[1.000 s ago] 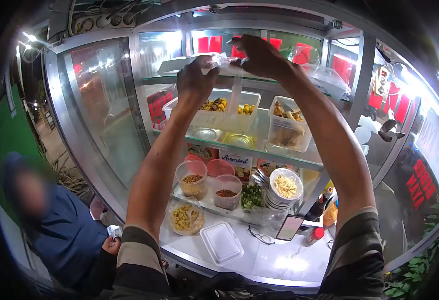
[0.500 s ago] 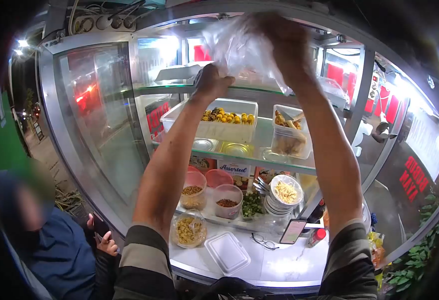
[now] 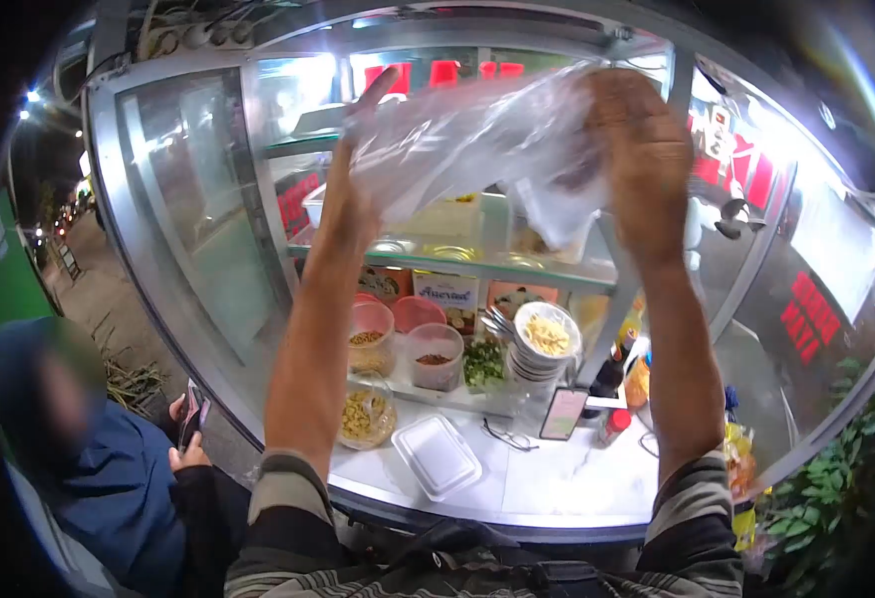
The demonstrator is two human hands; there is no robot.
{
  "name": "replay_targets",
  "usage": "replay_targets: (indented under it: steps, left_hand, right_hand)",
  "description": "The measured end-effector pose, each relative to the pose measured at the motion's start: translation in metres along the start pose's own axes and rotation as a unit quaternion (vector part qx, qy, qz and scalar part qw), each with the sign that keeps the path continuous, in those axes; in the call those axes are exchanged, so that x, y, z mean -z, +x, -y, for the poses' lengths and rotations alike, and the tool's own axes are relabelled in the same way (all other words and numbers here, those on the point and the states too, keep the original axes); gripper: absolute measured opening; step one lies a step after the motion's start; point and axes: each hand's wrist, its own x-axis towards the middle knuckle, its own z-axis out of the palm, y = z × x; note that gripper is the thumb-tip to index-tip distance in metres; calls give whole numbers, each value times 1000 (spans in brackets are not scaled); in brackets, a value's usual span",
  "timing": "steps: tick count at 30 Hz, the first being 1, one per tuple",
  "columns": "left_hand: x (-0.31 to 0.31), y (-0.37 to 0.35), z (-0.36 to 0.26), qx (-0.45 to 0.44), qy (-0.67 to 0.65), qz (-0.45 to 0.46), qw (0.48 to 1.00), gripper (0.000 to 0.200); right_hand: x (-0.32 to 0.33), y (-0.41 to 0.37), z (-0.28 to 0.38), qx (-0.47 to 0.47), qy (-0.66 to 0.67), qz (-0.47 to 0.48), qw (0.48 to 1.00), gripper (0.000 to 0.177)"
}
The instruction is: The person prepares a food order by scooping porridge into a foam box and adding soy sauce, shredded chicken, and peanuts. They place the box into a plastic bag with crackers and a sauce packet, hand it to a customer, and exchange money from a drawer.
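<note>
A clear plastic bag (image 3: 467, 130) is stretched out between my two raised hands, in front of the glass display case. My left hand (image 3: 356, 164) is at the bag's left end, one finger pointing up and the others partly hidden by the plastic. At the other end, my right hand (image 3: 642, 135) has its fingers closed on the bunched plastic, slightly blurred. A loose part of the bag hangs down beside my right wrist. Behind the plastic, the white food tub (image 3: 314, 204) is mostly covered from sight.
Below are a white foam box (image 3: 437, 456), eyeglasses (image 3: 509, 436), a phone (image 3: 564, 413) and a red-capped jar (image 3: 614, 427) on the counter (image 3: 547, 488). Stacked bowls (image 3: 542, 361) and food tubs (image 3: 437, 371) stand behind. A person (image 3: 109, 478) holding a phone is at left.
My hands have moved apart, the left leftward and the right rightward, and the bunched bag is now stretched wide between them. The view has shifted slightly.
</note>
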Motion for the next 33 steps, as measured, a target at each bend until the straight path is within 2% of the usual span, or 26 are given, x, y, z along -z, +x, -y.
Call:
replay_targets:
  steps: [1, 2, 3, 4, 5, 6, 8, 9, 10, 12, 14, 15, 16, 17, 18, 19, 21, 22, 24, 25, 26, 27, 28, 30, 32, 33]
  left_hand:
    - [-33, -30, -2, 72, -163, 31, 984, 67]
    - [-43, -51, 29, 10, 208, 22, 978, 81]
    - [-73, -83, 21, 127, 130, 50, 982, 90]
    - [-86, -106, 31, 165, 184, 84, 965, 70]
    - [-95, -120, 37, 238, 237, 86, 938, 47]
    - [-98, -129, 44, 246, 234, 91, 936, 47]
    - [-95, -149, 57, 376, 133, -33, 917, 29]
    - [-92, -158, 67, 362, 135, -57, 921, 26]
    - [-101, -167, 68, 371, 137, -58, 917, 26]
    - [-116, -182, 65, 365, 11, -221, 905, 23]
    - [-123, -204, 69, 346, 1, -231, 909, 21]
    - [-132, -214, 70, 349, -55, -250, 901, 21]
    - [-140, -225, 72, 354, -112, -268, 889, 20]
    - [-144, -240, 82, 346, -143, -287, 882, 20]
    - [-162, -258, 87, 369, -137, -290, 872, 20]
    - [-173, -269, 90, 364, -118, -286, 878, 20]
    - [-181, -293, 97, 359, -52, -257, 896, 19]
    - [-184, -304, 100, 365, -50, -262, 892, 19]
    - [-194, -320, 101, 329, 113, -292, 891, 19]
    - [-200, -326, 99, 332, 110, -280, 894, 20]
    - [-204, -330, 96, 336, 111, -282, 892, 20]
    - [-208, -334, 93, 376, 87, -261, 885, 21]
    - [-212, -337, 90, 415, 62, -239, 876, 22]
    - [-219, -342, 88, 421, 104, -249, 866, 23]
    - [-218, -352, 90, 405, 170, -293, 850, 22]
    - [-221, -353, 94, 406, 159, -302, 848, 23]
  right_hand:
    - [-7, -13, -3, -27, 13, 43, 999, 18]
    - [-6, -25, -4, -136, -45, 102, 984, 21]
    - [-5, -32, -36, 37, -127, 126, 983, 25]
    - [0, -42, -22, -26, -213, 153, 965, 29]
    - [12, -46, -29, -10, -259, 175, 950, 30]
    - [23, -49, -39, 4, -302, 197, 933, 32]
    - [53, -56, -43, 2, -394, 185, 900, 34]
    - [67, -65, -31, 11, -427, 125, 896, 31]
    - [81, -77, -24, 19, -374, 40, 926, 24]
    - [115, -120, -3, 3, -286, -68, 956, 17]
    - [145, -190, 9, -213, -218, 7, 952, 19]
    - [150, -237, -6, -320, -78, 30, 944, 26]
    - [157, -277, -23, -439, -45, 180, 879, 35]
    - [145, -330, -41, -516, 94, 189, 830, 40]
    - [136, -377, -42, -585, 236, 182, 755, 45]
    - [131, -385, -39, -592, 239, 176, 749, 45]
    - [128, -393, -37, -605, 360, 117, 700, 57]
    - [131, -390, -35, -611, 498, 2, 615, 45]
    - [146, -382, -16, -641, 530, -57, 553, 33]
    - [149, -392, -15, -644, 532, -59, 548, 33]
    - [151, -404, -17, -642, 462, -12, 612, 28]
    - [153, -411, -16, -633, 387, 37, 670, 23]
    - [156, -416, -14, -635, 388, 36, 667, 23]
    - [167, -420, -13, -624, 337, -27, 704, 20]
    - [178, -422, -10, -634, 300, -17, 713, 23]
    - [179, -420, -3, -623, 276, -3, 732, 23]
